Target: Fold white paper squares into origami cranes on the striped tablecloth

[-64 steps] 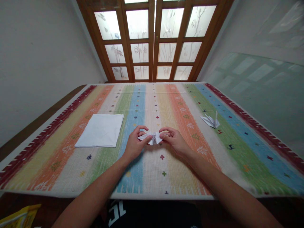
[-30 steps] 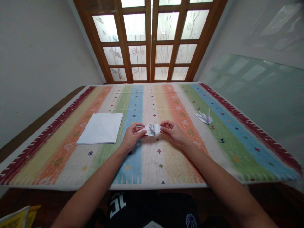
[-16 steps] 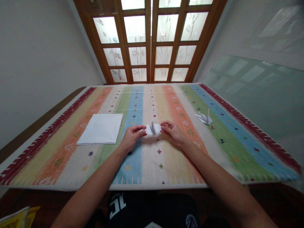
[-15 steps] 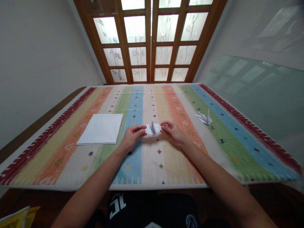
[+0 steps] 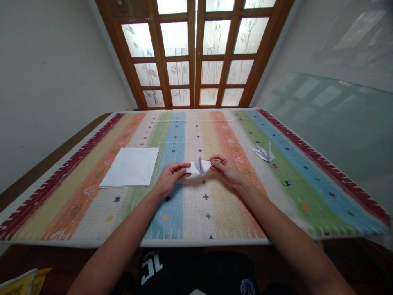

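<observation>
A small white origami crane is held between my two hands just over the middle of the table. My left hand pinches its left wing between thumb and fingers. The right wing is gripped the same way by my right hand. Between the wings, the narrow folded points stand upright. Another folded paper crane rests on the cloth to the right. On the left lies a stack of white square paper, flat and apart from my left hand.
A striped, patterned tablecloth covers the table. Wooden doors with glass panes stand behind its far edge. A greenish glass panel leans along the right wall. Something yellow and white shows at the bottom left.
My hands have drawn slightly apart at the wings, and the crane's wings look more spread and flatter. The paper stack and the other crane have not moved.
</observation>
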`<state>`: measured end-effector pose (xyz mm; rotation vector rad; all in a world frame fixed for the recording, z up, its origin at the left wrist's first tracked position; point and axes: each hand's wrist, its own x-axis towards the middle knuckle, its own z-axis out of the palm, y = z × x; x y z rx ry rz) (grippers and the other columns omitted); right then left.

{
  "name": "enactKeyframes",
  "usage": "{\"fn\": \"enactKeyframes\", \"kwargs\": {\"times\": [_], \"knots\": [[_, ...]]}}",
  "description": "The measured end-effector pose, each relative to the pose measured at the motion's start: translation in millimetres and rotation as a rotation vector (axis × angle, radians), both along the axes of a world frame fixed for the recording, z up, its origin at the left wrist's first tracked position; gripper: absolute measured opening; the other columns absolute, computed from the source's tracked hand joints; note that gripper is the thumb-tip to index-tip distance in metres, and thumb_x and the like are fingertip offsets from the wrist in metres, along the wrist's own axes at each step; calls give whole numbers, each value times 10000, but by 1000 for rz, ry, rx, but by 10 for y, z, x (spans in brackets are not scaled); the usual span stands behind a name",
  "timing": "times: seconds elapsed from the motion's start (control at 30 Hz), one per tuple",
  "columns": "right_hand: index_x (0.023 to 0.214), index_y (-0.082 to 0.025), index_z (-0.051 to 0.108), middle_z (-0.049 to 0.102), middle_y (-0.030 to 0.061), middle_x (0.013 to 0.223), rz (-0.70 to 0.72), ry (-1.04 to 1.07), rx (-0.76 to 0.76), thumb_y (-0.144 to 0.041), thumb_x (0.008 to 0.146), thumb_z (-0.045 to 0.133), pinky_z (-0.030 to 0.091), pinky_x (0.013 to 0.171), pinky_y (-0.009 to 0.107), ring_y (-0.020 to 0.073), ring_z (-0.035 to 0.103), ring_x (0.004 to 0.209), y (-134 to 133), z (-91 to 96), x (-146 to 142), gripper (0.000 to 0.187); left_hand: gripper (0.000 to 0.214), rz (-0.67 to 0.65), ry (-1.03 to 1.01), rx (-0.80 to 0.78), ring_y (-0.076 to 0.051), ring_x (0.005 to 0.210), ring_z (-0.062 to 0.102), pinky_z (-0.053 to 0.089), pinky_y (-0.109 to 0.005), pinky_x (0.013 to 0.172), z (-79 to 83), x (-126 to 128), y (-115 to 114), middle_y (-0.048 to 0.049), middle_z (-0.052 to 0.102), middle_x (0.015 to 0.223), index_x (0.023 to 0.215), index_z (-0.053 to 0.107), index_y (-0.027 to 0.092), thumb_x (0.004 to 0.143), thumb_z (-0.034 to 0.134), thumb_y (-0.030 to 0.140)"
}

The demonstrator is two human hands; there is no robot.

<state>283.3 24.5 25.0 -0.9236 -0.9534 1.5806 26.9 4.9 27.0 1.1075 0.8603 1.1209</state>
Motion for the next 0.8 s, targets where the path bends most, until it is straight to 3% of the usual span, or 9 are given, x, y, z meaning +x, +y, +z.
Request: {"fn": "enactKeyframes", "kwargs": {"times": [0.13,0.27,0.37,0.43,0.53,0.6,0.7,0.8], "knots": [[911,-245,808,802,34,1058,-43,-114,105,-444,637,986,614,736,259,141,693,792,27,36,76,383,512,-35,40,38,-233,1011,780,650,-372,929,24,-10,-14,-122,777,1196,1096,789,168,777,901,553],[848,-226,788,808,45,1035,-257,-188,188,-413,615,950,603,697,273,164,696,794,119,131,316,340,497,-9,159,100,-258,1011,783,645,-398,895,20,-59,15,-147,769,1207,1174,726,166,905,765,583],[792,-223,753,763,9,853,-521,-305,247,-319,682,820,559,619,262,162,664,727,192,231,616,161,283,131,485,271,-264,1018,761,628,-434,940,9,-137,74,-110,783,1108,1075,735,187,929,709,428],[788,-204,737,755,36,851,-730,-425,270,-226,742,689,525,591,271,169,642,708,213,303,851,70,177,242,748,394,-291,1089,737,590,-491,1033,11,-196,112,-109,776,1134,1051,748,200,926,657,287],[785,-189,714,733,68,823,-1010,-691,253,-129,770,557,502,607,324,185,591,648,190,387,1211,169,226,366,1072,495,-327,1233,668,492,-539,1173,26,-267,145,-137,751,1212,1094,760,195,919,617,191],[857,-183,741,725,74,805,-1109,-893,236,-121,794,528,515,682,373,214,598,659,149,414,1420,230,298,425,1256,461,-356,1353,597,439,-557,1223,33,-296,145,-182,694,1361,1188,758,164,945,586,175],[880,-159,747,723,104,827,-1196,-1118,199,-105,794,510,528,790,422,260,638,740,83,422,1627,258,415,473,1517,257,-454,1525,428,356,-670,1245,37,-319,122,-240,510,1606,1348,717,121,979,532,151],[951,-142,776,738,145,885,-1116,-1282,166,-126,835,533,525,883,459,304,670,828,40,418,1692,270,477,427,1652,100,-494,1535,409,381,-716,1198,52,-341,95,-260,446,1656,1450,664,127,1011,480,148]]}}
